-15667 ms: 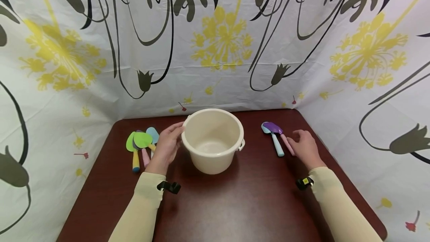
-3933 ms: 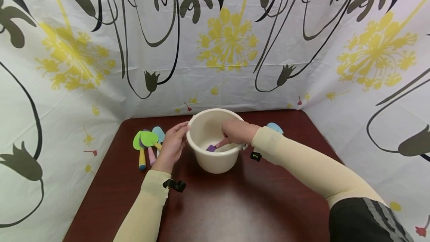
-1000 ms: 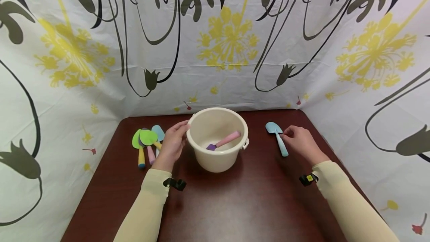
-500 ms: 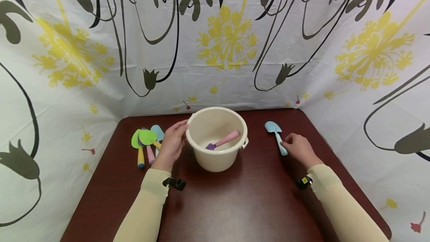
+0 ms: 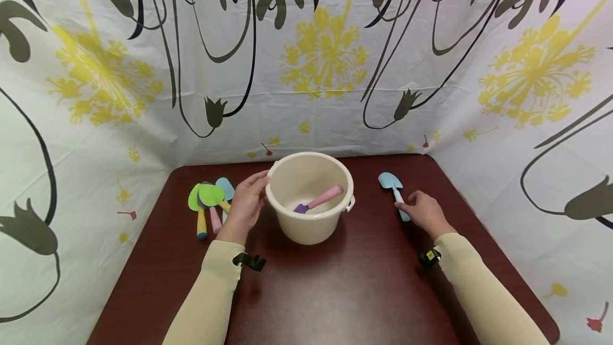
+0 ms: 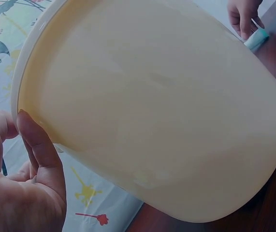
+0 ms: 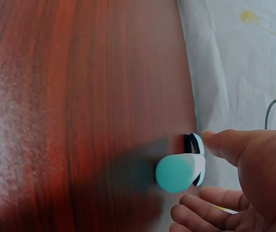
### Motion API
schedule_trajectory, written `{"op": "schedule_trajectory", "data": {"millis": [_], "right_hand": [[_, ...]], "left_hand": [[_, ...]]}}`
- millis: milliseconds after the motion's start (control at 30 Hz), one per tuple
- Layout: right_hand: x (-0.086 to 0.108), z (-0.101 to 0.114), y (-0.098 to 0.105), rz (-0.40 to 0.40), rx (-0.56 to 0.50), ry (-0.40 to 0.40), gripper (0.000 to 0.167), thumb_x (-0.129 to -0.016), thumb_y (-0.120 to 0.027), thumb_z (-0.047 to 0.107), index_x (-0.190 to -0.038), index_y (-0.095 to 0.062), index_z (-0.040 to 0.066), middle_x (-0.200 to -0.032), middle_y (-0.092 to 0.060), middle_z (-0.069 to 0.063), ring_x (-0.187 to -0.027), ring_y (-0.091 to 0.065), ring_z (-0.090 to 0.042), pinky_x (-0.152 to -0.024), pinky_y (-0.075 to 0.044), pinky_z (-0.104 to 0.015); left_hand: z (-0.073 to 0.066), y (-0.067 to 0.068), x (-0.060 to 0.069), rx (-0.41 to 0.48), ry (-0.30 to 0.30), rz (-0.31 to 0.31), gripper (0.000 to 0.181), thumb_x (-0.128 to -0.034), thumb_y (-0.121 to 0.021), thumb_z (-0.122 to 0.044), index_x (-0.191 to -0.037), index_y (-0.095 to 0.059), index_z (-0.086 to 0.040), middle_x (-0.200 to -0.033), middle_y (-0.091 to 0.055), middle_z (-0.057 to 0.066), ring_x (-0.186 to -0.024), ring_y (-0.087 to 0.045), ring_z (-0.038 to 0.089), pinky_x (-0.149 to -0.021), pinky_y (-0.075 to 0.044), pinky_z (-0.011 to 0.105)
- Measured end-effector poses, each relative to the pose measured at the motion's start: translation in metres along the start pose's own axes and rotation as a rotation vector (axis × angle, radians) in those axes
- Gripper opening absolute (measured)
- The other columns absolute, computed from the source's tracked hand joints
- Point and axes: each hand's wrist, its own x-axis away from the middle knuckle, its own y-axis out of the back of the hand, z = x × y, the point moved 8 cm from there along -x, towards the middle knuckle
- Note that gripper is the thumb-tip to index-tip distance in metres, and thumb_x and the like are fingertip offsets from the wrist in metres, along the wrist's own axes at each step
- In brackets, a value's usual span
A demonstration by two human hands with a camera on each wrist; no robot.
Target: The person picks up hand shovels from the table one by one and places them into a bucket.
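Observation:
My left hand [image 5: 246, 204] grips the rim of a cream bucket [image 5: 306, 230] at its left side; in the left wrist view the fingers [image 6: 41, 140] pinch the rim. Inside the bucket lies a toy trowel [image 5: 325, 197] with a pink handle and purple blade, leaning on the wall. At the right, my right hand [image 5: 425, 212] is at the handle of a light blue toy trowel [image 5: 390, 181] lying on the table. In the right wrist view, thumb and fingers stand on either side of the trowel's handle [image 7: 174, 173], with a gap visible.
Left of the bucket lies a heap of toy shovels: green ones [image 5: 210, 196] with yellow handles, a pink-handled one [image 5: 215, 221] and a light blue one [image 5: 225, 187]. A patterned cloth [image 5: 306, 68] hangs behind and beside the dark red table [image 5: 325, 292].
The purple-and-pink trowel went from the right of the table into the bucket. My right hand came back to the blue trowel and slid left over its handle. My left hand stays on the rim.

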Motion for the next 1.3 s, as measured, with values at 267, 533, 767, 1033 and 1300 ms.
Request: {"op": "schedule_trajectory", "data": {"millis": [267,533,767,1033,1300], "right_hand": [[-0.002,0.000,-0.009,0.017,0.004,-0.015,0.062,-0.103,-0.077,0.046,-0.124,-0.061,-0.010,-0.101,-0.068,-0.020,-0.083,-0.062,-0.029,-0.072,-0.053,-0.043],[-0.003,-0.002,-0.011,0.005,0.018,-0.041,0.048,-0.105,-0.076,0.038,-0.116,-0.066,-0.007,-0.093,-0.069,-0.014,-0.078,-0.062,-0.027,-0.066,-0.051,-0.039],[-0.004,-0.003,-0.011,-0.001,0.026,-0.047,0.043,-0.105,-0.075,0.036,-0.113,-0.070,-0.005,-0.089,-0.069,-0.012,-0.076,-0.062,-0.026,-0.065,-0.050,-0.038],[-0.006,-0.005,-0.015,-0.006,0.035,-0.057,0.039,-0.105,-0.076,0.037,-0.105,-0.070,-0.001,-0.083,-0.068,-0.010,-0.073,-0.062,-0.026,-0.064,-0.049,-0.038],[-0.004,-0.006,-0.012,-0.027,0.035,-0.046,0.033,-0.104,-0.075,0.031,-0.097,-0.069,-0.001,-0.077,-0.065,-0.009,-0.070,-0.061,-0.026,-0.063,-0.048,-0.038]], "left_hand": [[0.000,0.000,0.001,0.005,0.000,-0.001,0.034,-0.1088,-0.074,-0.023,-0.138,-0.074,-0.005,-0.121,-0.074,0.009,-0.097,-0.067,0.023,-0.073,-0.056,0.024],[0.000,-0.001,0.001,-0.002,0.012,-0.002,0.036,-0.1086,-0.074,-0.024,-0.139,-0.074,-0.005,-0.125,-0.073,0.010,-0.100,-0.067,0.024,-0.074,-0.056,0.024],[0.000,-0.001,0.002,0.003,0.017,-0.003,0.036,-0.1089,-0.074,-0.024,-0.140,-0.074,-0.005,-0.125,-0.072,0.010,-0.097,-0.066,0.023,-0.073,-0.056,0.024],[0.000,0.000,0.001,-0.004,0.020,0.002,0.036,-0.1089,-0.074,-0.024,-0.140,-0.074,-0.006,-0.128,-0.071,0.012,-0.100,-0.066,0.024,-0.073,-0.056,0.024],[0.000,0.000,0.002,0.002,0.020,-0.005,0.035,-0.1085,-0.075,-0.024,-0.139,-0.074,-0.006,-0.127,-0.072,0.010,-0.099,-0.065,0.023,-0.075,-0.055,0.025]]}}
